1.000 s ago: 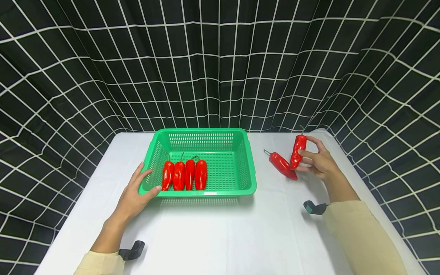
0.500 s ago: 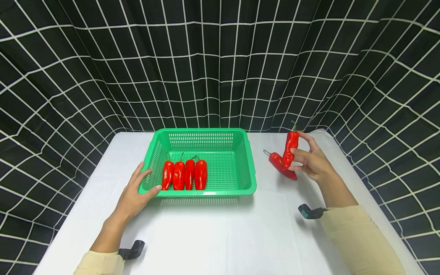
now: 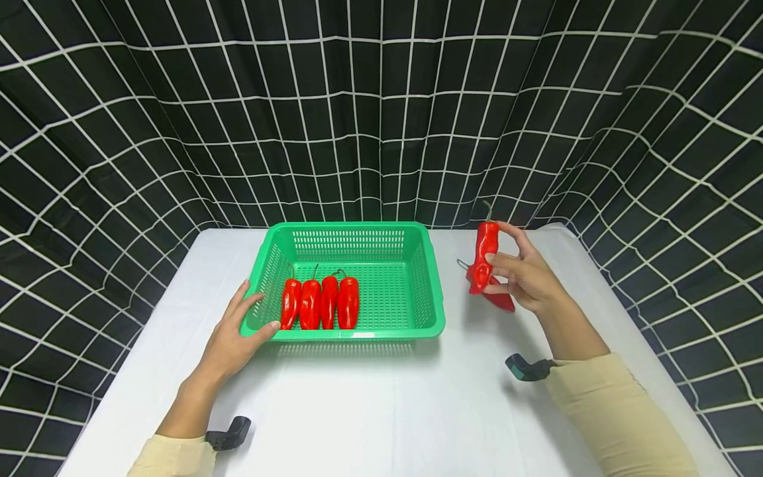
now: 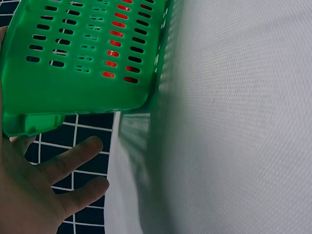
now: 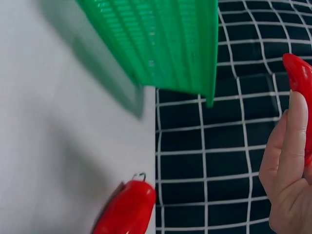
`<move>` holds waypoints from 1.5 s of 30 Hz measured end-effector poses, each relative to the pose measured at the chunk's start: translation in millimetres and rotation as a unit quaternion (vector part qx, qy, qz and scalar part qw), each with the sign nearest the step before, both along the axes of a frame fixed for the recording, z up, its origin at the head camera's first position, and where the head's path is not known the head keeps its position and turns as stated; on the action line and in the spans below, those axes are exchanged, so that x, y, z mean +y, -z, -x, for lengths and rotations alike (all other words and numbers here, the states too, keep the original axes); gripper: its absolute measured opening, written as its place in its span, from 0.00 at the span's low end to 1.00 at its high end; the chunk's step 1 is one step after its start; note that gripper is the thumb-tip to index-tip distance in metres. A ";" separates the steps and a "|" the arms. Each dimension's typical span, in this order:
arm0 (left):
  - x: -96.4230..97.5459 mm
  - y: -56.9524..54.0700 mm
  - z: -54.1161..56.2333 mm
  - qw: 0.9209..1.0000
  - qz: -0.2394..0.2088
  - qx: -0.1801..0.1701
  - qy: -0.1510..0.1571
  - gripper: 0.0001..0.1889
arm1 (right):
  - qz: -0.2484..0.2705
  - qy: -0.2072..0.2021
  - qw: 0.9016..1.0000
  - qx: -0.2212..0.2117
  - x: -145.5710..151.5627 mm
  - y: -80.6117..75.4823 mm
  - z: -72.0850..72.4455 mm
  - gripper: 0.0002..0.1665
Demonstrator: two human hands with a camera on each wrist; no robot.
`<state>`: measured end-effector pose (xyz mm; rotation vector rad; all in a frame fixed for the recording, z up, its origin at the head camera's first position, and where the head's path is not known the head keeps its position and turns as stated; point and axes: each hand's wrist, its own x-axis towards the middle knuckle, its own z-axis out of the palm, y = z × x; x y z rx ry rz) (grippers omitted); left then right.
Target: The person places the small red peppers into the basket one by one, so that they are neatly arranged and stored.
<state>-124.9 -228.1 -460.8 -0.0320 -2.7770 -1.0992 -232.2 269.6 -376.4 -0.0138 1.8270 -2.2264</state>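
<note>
My right hand (image 3: 527, 275) pinches a red chili pepper (image 3: 486, 245) between thumb and fingers, stem up, raised above the table. Behind and below it a second red pepper (image 3: 501, 301) lies on the cloth, partly hidden in the head view; the right wrist view shows its stem end (image 5: 131, 204). Several red peppers (image 3: 310, 305) lie side by side in the left part of a green slotted basket (image 3: 437, 291). At the basket's front left corner rests my left hand (image 3: 229, 341), fingers spread, thumb on the rim; two straight fingers stand apart from the wall in the left wrist view.
White cloth covers the table (image 3: 357, 411). A black curtain (image 3: 381, 112) with white grid lines surrounds its back and sides. The basket stands left of centre near the back edge, its right wall between the peppers inside and my right hand.
My right hand has moved left and slightly up with the held pepper, which now overlaps the lying one in the head view. The left hand and basket have not moved.
</note>
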 end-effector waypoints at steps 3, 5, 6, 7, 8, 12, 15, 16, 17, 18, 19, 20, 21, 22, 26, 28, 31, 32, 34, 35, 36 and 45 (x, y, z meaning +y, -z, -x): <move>0.2 -0.3 0.1 1.000 0.001 0.000 -0.001 0.34 | -0.009 -0.005 1.000 0.008 -7.4 -1.5 -1.1 0.46; 0.3 -0.4 0.0 1.000 0.002 0.000 -0.001 0.34 | -0.015 -0.011 1.000 0.015 -12.6 -2.2 -2.2 0.47; 0.4 -0.3 -0.1 1.000 0.001 -0.001 -0.001 0.34 | -0.017 -0.014 1.000 0.018 -15.3 -2.5 -2.7 0.47; 0.5 -0.1 -0.1 1.000 0.001 -0.001 -0.001 0.34 | -0.016 -0.018 0.999 0.020 -18.1 -2.8 -3.2 0.47; 0.7 0.0 -0.2 1.000 0.001 -0.002 -0.002 0.33 | -0.013 -0.021 0.999 0.022 -20.7 -3.0 -3.5 0.47; 1.1 0.3 -0.6 1.000 0.001 -0.006 -0.001 0.34 | -0.001 -0.039 0.999 0.024 -30.7 -3.2 -3.6 0.46; 1.0 -0.2 -0.7 1.000 0.001 -0.007 0.000 0.34 | 0.008 -0.054 0.998 0.032 -37.7 -3.0 -3.0 0.45; 0.9 -0.4 -0.7 1.000 0.001 -0.007 0.000 0.34 | 0.009 -0.057 0.998 0.035 -40.0 -2.9 -2.8 0.45; 0.8 -0.6 -0.6 1.000 0.001 -0.006 0.000 0.34 | 0.009 -0.061 0.997 0.038 -42.4 -2.8 -2.6 0.45; 0.5 -0.8 -0.8 1.000 0.000 -0.005 0.000 0.34 | 0.011 -0.064 0.997 0.040 -45.0 -2.6 -2.3 0.45; 0.4 -0.8 -0.8 1.000 0.000 -0.004 0.000 0.34 | 0.012 -0.066 0.997 0.042 -47.8 -2.2 -2.1 0.44; 0.2 -0.8 -0.9 1.000 -0.001 -0.003 0.000 0.34 | 0.011 -0.068 0.997 0.043 -50.7 -2.0 -2.0 0.44; 0.0 -0.8 -1.0 1.000 -0.001 -0.004 0.000 0.34 | 0.011 -0.070 0.997 0.044 -53.6 -1.9 -1.8 0.44; -0.1 -0.9 -1.0 1.000 -0.002 -0.004 0.000 0.34 | 0.011 -0.072 0.996 0.044 -56.5 -1.6 -1.6 0.44; -0.3 -0.6 -1.4 1.000 -0.003 -0.006 0.000 0.34 | 0.010 -0.078 0.996 0.047 -67.1 -0.2 -1.2 0.44; -0.5 -0.4 -1.2 1.000 -0.003 -0.006 -0.001 0.34 | 0.011 -0.079 0.996 0.048 -71.7 0.7 -0.6 0.44; -0.8 0.1 -0.8 1.000 -0.003 -0.005 0.001 0.34 | 0.006 -0.083 0.995 0.050 -78.6 1.9 0.7 0.45; -0.9 0.2 -0.7 1.000 -0.003 -0.005 0.001 0.35 | 0.002 -0.084 0.995 0.050 -81.1 2.2 1.1 0.45; -0.9 0.1 -0.7 1.000 -0.002 -0.003 0.002 0.35 | -0.005 -0.087 0.995 0.048 -85.9 2.7 1.8 0.45; -0.9 0.0 -0.7 1.000 -0.002 -0.003 0.002 0.35 | -0.008 -0.088 0.995 0.048 -88.4 2.9 2.1 0.45; -1.0 0.0 -0.7 1.000 -0.002 -0.003 0.002 0.35 | -0.011 -0.090 0.995 0.047 -91.0 3.2 2.4 0.44; -1.4 -0.8 -1.1 1.000 -0.003 -0.003 0.003 0.35 | -0.024 -0.093 0.995 0.027 -111.1 9.1 5.2 0.43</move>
